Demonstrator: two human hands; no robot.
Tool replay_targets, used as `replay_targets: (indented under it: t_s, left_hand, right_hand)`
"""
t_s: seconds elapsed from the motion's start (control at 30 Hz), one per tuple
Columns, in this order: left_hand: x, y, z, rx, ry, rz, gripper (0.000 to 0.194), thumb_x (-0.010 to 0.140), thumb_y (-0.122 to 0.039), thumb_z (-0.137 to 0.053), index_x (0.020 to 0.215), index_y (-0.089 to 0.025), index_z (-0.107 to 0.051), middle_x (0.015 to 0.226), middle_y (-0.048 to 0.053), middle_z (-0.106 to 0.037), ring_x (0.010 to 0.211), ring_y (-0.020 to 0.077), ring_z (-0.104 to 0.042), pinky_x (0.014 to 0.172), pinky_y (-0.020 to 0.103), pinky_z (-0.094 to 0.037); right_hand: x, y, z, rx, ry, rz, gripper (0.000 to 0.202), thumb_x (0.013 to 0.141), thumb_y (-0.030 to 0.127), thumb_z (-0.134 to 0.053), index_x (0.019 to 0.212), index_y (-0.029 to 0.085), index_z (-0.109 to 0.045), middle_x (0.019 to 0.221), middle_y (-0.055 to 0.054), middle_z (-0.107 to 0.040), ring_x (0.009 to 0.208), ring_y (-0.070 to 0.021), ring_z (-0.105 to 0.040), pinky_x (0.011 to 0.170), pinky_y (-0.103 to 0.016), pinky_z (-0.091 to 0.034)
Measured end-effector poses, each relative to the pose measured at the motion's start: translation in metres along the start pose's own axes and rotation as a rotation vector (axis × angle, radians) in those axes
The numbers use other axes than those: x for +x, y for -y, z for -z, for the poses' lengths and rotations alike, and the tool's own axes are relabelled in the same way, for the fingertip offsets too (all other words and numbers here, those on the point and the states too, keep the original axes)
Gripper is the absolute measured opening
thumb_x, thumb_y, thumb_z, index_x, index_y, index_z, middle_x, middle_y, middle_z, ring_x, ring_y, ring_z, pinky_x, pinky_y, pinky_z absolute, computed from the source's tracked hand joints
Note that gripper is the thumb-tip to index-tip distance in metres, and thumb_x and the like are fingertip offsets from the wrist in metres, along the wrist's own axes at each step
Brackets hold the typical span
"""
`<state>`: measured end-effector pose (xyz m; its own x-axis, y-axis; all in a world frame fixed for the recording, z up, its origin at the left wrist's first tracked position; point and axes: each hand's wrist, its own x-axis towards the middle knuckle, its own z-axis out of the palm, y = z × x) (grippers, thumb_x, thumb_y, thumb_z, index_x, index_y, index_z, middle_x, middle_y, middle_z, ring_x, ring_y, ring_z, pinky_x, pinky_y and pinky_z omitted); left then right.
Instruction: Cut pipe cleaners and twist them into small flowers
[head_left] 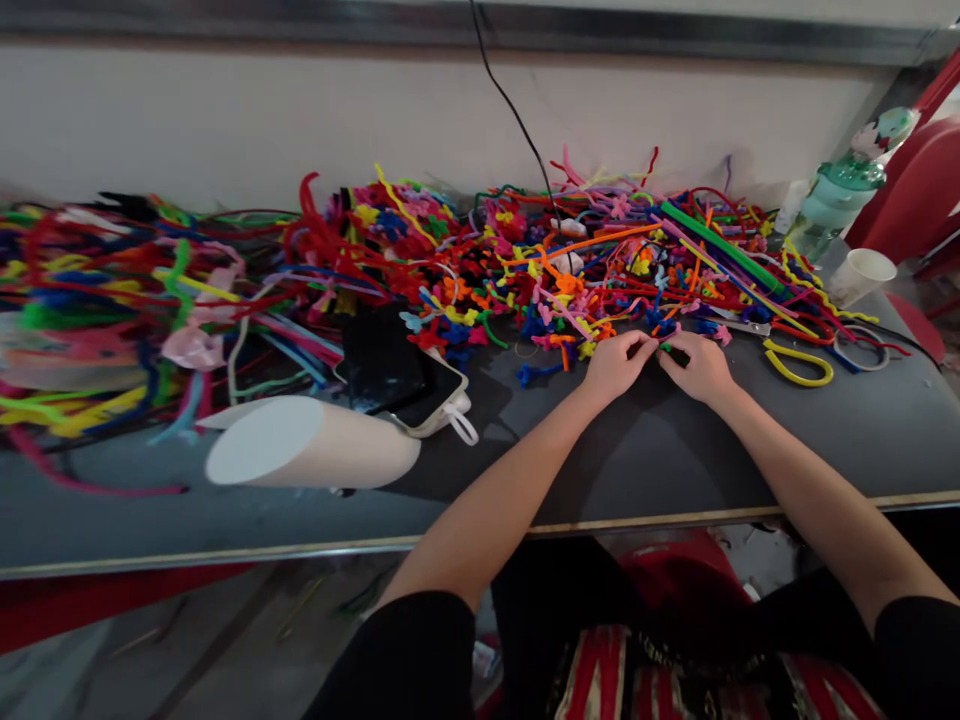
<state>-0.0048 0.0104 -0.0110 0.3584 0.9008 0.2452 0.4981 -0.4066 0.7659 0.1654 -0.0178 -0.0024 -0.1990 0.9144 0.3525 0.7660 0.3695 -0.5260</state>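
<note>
My left hand [616, 365] and my right hand [697, 368] meet over the table's right half, at the front of a heap of fuzzy pipe cleaners [480, 240]. Both hands are closed in a pinch, fingertips almost touching. Between them shows a short green bit of pipe cleaner [665, 347], mostly hidden by the fingers. Small flower shapes bent from coloured pipe cleaners lie just beyond the hands, among them an orange one [570, 284]. To the right of my right hand are scissors with a yellow-wrapped handle [799, 378].
A white tube with a slanted end [315, 442] lies left, beside a dark phone-like slab [386, 365] and a pale case with a loop [442, 400]. A paper cup [862, 275] and green-tinted bottle [832, 205] stand far right. A black cable [517, 115] hangs down behind.
</note>
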Motion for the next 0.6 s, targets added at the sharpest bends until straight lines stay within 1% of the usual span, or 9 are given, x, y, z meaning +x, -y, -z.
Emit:
replay_targets:
  t_s: [0.07,0.13,0.17,0.27,0.33,0.37,0.43,0.53,0.6]
  left_hand:
    - [-0.002,-0.013,0.014,0.188,0.013,-0.056,0.020,0.092,-0.030,-0.055,0.099,-0.017,-0.068,0.090,0.007,-0.072,0.084,0.0194,-0.067,0.078,0.030,-0.050]
    - [-0.010,-0.037,0.044,0.438,-0.054,-0.107,0.027,0.086,-0.031,-0.065,0.109,-0.017,-0.066,0.108,0.010,-0.070,0.105,0.0259,-0.064,0.093,0.038,-0.048]
    - [-0.017,-0.051,0.065,0.521,-0.132,-0.080,0.031,0.086,-0.034,-0.065,0.112,-0.017,-0.065,0.116,0.011,-0.067,0.114,0.0280,-0.060,0.100,0.042,-0.045]
    - [-0.052,-0.092,0.135,0.716,-0.416,0.199,0.038,0.087,-0.043,-0.063,0.117,-0.021,-0.063,0.123,0.008,-0.065,0.122,0.0323,-0.056,0.107,0.053,-0.040]
    - [-0.083,-0.102,0.173,0.852,-0.639,0.415,0.042,0.084,-0.051,-0.063,0.118,-0.025,-0.063,0.125,0.005,-0.065,0.125,0.0400,-0.053,0.103,0.065,-0.038]
    - [-0.099,-0.098,0.187,0.882,-0.802,0.531,0.045,0.082,-0.054,-0.064,0.115,-0.024,-0.064,0.126,0.006,-0.065,0.124,0.0455,-0.052,0.098,0.073,-0.037]
    - [-0.128,-0.077,0.202,0.807,-0.839,0.698,0.049,0.079,-0.065,-0.060,0.114,-0.031,-0.063,0.137,0.000,-0.057,0.132,0.0535,-0.038,0.092,0.080,-0.033]
    - [-0.156,-0.030,0.202,0.662,-0.668,0.817,0.055,0.067,-0.066,-0.070,0.110,-0.032,-0.063,0.130,-0.001,-0.061,0.127,0.0584,-0.040,0.088,0.080,-0.036]
    - [-0.166,-0.010,0.195,0.682,-0.727,0.776,0.062,0.067,-0.063,-0.070,0.121,-0.035,-0.058,0.135,0.002,-0.057,0.126,0.0563,-0.043,0.090,0.078,-0.038]
  right_hand:
    - [0.002,-0.001,0.001,0.007,0.007,-0.008,0.021,0.086,0.030,-0.053,0.087,0.018,-0.071,0.093,-0.008,-0.073,0.085,-0.0218,-0.066,0.070,-0.031,-0.045]
    - [0.003,-0.003,0.001,0.004,0.026,-0.005,0.021,0.085,0.030,-0.053,0.084,0.018,-0.071,0.090,-0.008,-0.073,0.083,-0.0219,-0.066,0.069,-0.031,-0.046]
    - [0.003,-0.003,0.001,0.003,0.040,0.008,0.021,0.085,0.030,-0.053,0.082,0.018,-0.071,0.088,-0.008,-0.073,0.082,-0.0219,-0.066,0.069,-0.032,-0.046]
    - [0.003,-0.003,0.001,0.010,0.068,0.045,0.018,0.083,0.028,-0.055,0.080,0.019,-0.070,0.089,-0.008,-0.072,0.084,-0.0220,-0.065,0.073,-0.033,-0.047]
    - [0.003,-0.003,0.001,0.018,0.056,0.028,0.017,0.081,0.027,-0.057,0.085,0.019,-0.071,0.093,-0.008,-0.072,0.087,-0.0228,-0.065,0.076,-0.034,-0.048]
    - [0.003,-0.003,0.000,0.019,0.051,0.014,0.017,0.080,0.028,-0.058,0.088,0.019,-0.071,0.095,-0.008,-0.072,0.089,-0.0232,-0.065,0.077,-0.035,-0.049]
    - [0.003,-0.003,-0.001,0.011,0.058,0.002,0.018,0.080,0.029,-0.059,0.090,0.019,-0.070,0.095,-0.009,-0.071,0.090,-0.0236,-0.065,0.078,-0.035,-0.049]
    - [0.004,-0.005,-0.004,-0.016,0.087,0.006,0.017,0.082,0.030,-0.058,0.087,0.019,-0.070,0.092,-0.009,-0.070,0.087,-0.0238,-0.064,0.075,-0.036,-0.050]
    - [0.004,-0.005,-0.005,-0.021,0.091,0.000,0.017,0.082,0.031,-0.057,0.086,0.019,-0.069,0.089,-0.009,-0.069,0.086,-0.0243,-0.063,0.073,-0.037,-0.050]
